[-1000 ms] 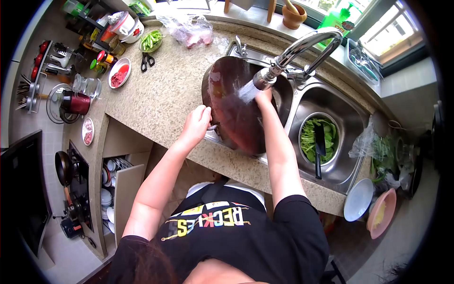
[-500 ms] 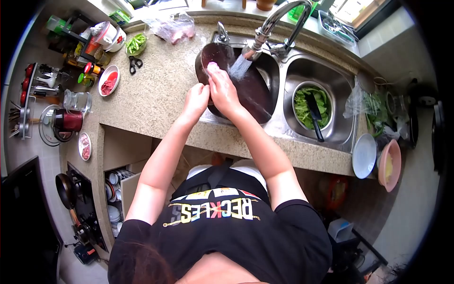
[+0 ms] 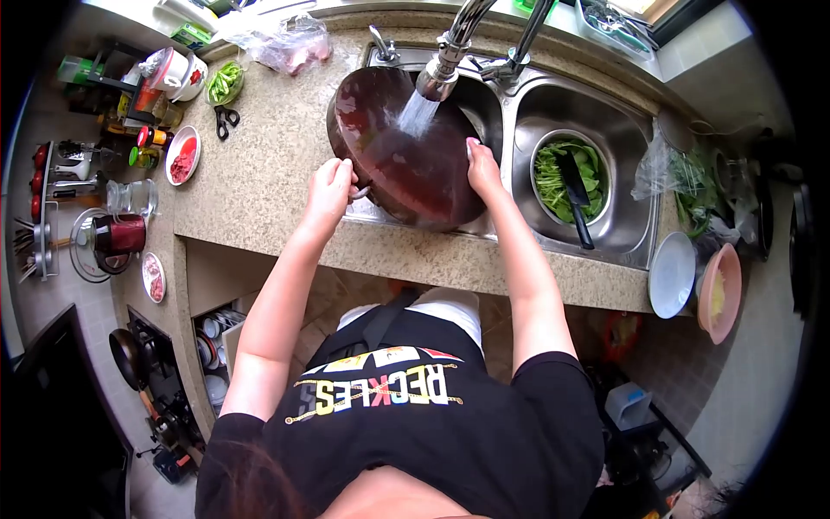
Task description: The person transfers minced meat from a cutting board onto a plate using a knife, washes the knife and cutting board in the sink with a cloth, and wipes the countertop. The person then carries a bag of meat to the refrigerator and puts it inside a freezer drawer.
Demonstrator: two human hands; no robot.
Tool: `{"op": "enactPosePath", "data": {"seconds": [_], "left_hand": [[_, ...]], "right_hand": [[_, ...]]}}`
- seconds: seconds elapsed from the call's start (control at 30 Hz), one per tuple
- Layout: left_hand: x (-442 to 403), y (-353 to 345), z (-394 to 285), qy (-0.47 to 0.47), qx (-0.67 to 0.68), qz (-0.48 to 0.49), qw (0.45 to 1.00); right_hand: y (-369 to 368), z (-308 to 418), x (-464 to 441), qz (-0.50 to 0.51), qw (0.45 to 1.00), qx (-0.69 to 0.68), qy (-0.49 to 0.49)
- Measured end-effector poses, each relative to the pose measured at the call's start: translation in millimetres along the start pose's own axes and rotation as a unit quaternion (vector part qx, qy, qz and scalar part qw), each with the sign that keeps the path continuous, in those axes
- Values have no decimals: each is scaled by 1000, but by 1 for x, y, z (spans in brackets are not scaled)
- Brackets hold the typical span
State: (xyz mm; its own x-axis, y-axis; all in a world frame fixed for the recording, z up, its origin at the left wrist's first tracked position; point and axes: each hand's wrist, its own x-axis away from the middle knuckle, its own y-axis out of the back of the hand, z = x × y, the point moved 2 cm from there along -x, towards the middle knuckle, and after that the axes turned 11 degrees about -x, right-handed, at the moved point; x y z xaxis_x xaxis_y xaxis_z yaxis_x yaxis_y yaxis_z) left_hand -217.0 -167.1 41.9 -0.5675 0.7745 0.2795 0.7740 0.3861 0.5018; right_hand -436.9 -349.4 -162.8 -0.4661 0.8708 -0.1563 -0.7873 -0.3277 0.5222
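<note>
A large dark brown wok lies tilted over the left sink basin, its rim overlapping the counter edge. Water from the chrome faucet falls onto it. My left hand is closed at the wok's left edge, by its small metal handle. My right hand is at the wok's right rim, its fingers closed around something small and pinkish that mostly hides in the grip. In the right basin stands a metal bowl of leafy greens, with a black-handled utensil across it.
Scissors, a bowl of green peppers, a plate of red meat and a plastic bag are on the left counter. A white bowl and a pink bowl stand at the right end.
My right hand has moved from beside my left hand to the wok's right rim. The wok shows more of its broad surface under the water. The view has shifted.
</note>
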Motion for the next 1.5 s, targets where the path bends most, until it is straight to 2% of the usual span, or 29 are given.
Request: {"op": "enactPosePath", "data": {"seconds": [0.13,0.2,0.27,0.3,0.33,0.43,0.47,0.5,0.53,0.57,0.6,0.67,0.7,0.73,0.8,0.83,0.9,0.93,1.0,1.07,1.1,1.17,1.2,1.27,1.3,1.37,1.4,1.47,1.5], "left_hand": [[0,4,-11,13,-23,11,1000],[2,5,-14,44,-44,49,997],[-1,4,-13,31,-48,40,998],[-3,4,-9,29,-45,28,998],[-3,3,-8,28,-40,17,999],[-2,3,-8,37,-41,9,998],[-2,3,-9,37,-49,5,998],[-1,3,-13,40,-56,3,998],[-1,3,-12,40,-57,2,998],[-2,3,-10,46,-50,1,998],[-2,2,-9,53,-44,0,998],[1,1,-18,51,-57,-7,997],[1,0,-20,49,-68,-12,996],[0,0,-19,53,-69,-13,996],[2,0,-14,56,-43,-14,997],[3,-1,-14,61,-43,-14,997],[3,-1,-19,54,-64,-21,996],[4,-1,-21,53,-62,-23,996],[3,-3,-25,60,-70,-26,995],[3,-5,-30,51,-59,-24,997],[3,-6,-32,42,-51,-22,998],[2,-6,-32,47,-47,-17,998],[1,-6,-33,54,-45,-12,997],[2,-5,-37,49,-51,-12,997],[2,-5,-39,49,-57,-13,997],[1,-5,-36,44,-49,-6,998],[1,-4,-34,43,-42,1,998],[1,-3,-32,40,-35,9,999],[1,-3,-31,39,-29,20,999]], "right_hand": [[-17,-26,-44,-35,966,11,-257],[-26,-29,-65,-9,967,-3,-255],[-41,-22,-81,-36,991,-20,-130],[-51,-16,-87,-56,997,-39,-31],[-47,12,-91,-36,995,-73,-54],[-46,81,-100,-15,976,-218,-1],[-79,76,-102,33,928,-370,-42],[-72,114,-98,-5,905,-425,-2],[-53,152,-92,-54,939,-286,181],[-69,161,-90,-27,947,-228,225],[-60,184,-88,3,933,-273,234],[-53,199,-91,29,930,-257,261],[-63,190,-101,9,910,-232,342],[-60,185,-111,3,910,-203,361],[-78,127,-140,25,938,-175,300],[-89,84,-146,11,958,-254,136],[-83,17,-139,-31,978,-206,20],[-68,-4,-127,-58,992,-84,71],[-52,-41,-97,-18,993,-70,-96],[-32,-41,-66,26,971,1,-236],[-32,-47,-58,25,972,3,-234],[-42,-69,-45,67,955,121,-261],[-32,-54,-46,63,956,121,-258],[-1,9,-55,80,977,-4,-197],[4,26,-65,65,989,2,-133],[5,53,-87,3,994,-113,-8],[7,67,-101,68,970,-212,-94],[4,83,-125,113,890,-386,-212],[9,89,-137,130,859,-442,-223]]}}
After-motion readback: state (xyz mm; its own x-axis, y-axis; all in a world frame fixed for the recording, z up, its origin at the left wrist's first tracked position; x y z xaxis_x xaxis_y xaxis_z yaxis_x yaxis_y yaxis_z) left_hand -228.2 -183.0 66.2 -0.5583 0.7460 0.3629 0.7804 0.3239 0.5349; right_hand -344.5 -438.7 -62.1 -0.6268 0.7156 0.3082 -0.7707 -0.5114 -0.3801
